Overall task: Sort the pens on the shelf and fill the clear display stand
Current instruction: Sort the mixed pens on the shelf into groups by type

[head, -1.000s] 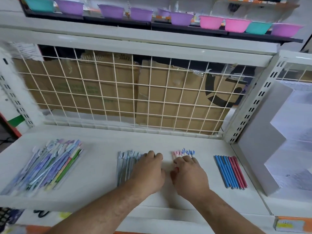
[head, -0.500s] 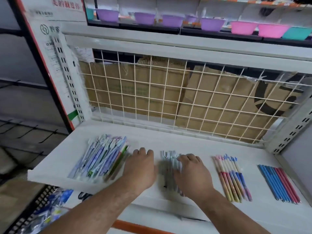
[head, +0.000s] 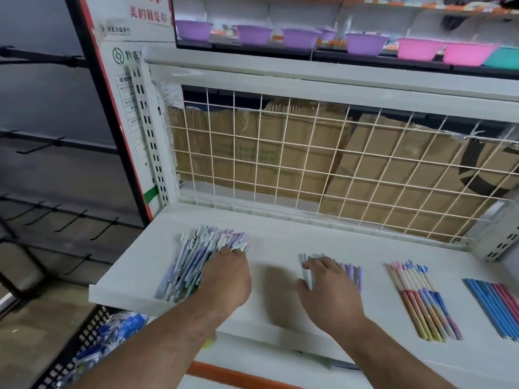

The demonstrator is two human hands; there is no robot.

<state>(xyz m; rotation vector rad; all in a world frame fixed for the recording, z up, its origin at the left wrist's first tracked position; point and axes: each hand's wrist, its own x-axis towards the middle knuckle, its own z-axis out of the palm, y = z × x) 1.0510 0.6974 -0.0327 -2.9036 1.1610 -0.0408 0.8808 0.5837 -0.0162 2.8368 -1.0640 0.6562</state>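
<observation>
Pens lie in four groups on the white shelf (head: 275, 242): a heaped pastel pile (head: 191, 265) at the left, a small grey-lilac group (head: 351, 273), a pink-and-blue row (head: 421, 301), and a blue-and-pink row (head: 491, 307) at the right edge. The left hand (head: 227, 276) rests on the pile with fingers bent; whether it grips any pen cannot be told. The right hand (head: 328, 290) lies flat and spread over the small group. Above stand five purple bowls (head: 254, 35), two pink bowls (head: 418, 49) and one teal bowl (head: 502, 58).
</observation>
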